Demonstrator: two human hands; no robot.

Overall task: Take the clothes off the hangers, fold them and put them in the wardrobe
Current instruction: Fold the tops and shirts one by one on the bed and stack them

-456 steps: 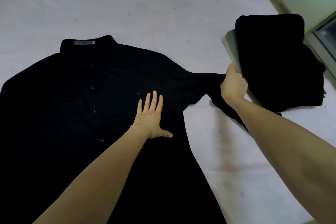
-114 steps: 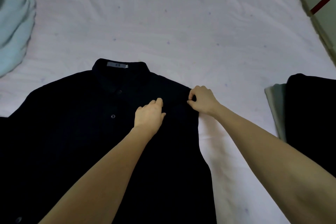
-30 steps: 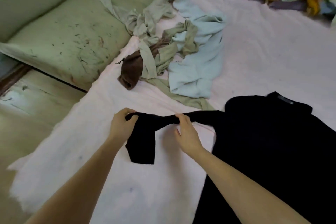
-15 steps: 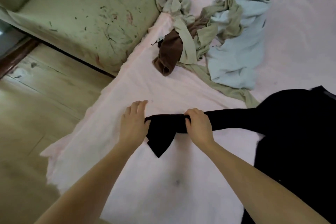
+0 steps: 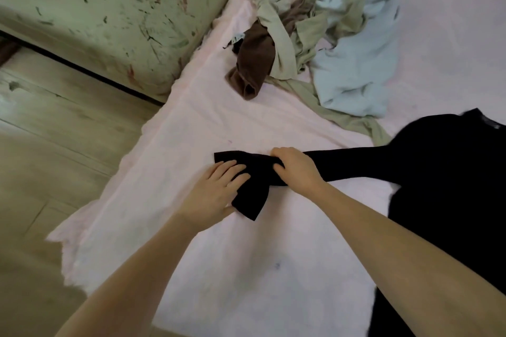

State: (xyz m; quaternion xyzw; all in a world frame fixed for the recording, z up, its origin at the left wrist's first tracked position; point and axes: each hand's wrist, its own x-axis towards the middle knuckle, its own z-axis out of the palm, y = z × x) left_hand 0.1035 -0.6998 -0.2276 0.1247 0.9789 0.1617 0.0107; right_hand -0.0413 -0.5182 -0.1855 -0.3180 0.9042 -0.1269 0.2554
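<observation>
At frame centre, the left hand (image 5: pixel 217 189) lies flat, fingers straight, on the sleeve end of the black button-up shirt (image 5: pixel 443 172). Just right, the right hand (image 5: pixel 297 167) grips the sleeve, fingers curled, on the pale pink sheet (image 5: pixel 219 268).

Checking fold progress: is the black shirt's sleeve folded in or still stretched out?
Stretched out: the sleeve lies away from the shirt on the sheet, under both hands.

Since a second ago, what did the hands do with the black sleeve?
The left hand let go of the sleeve end and now presses flat on it, fingers straight. The sleeve went from lifted to lying on the pink sheet. The right hand still grips its middle; the clothes pile stayed.
</observation>
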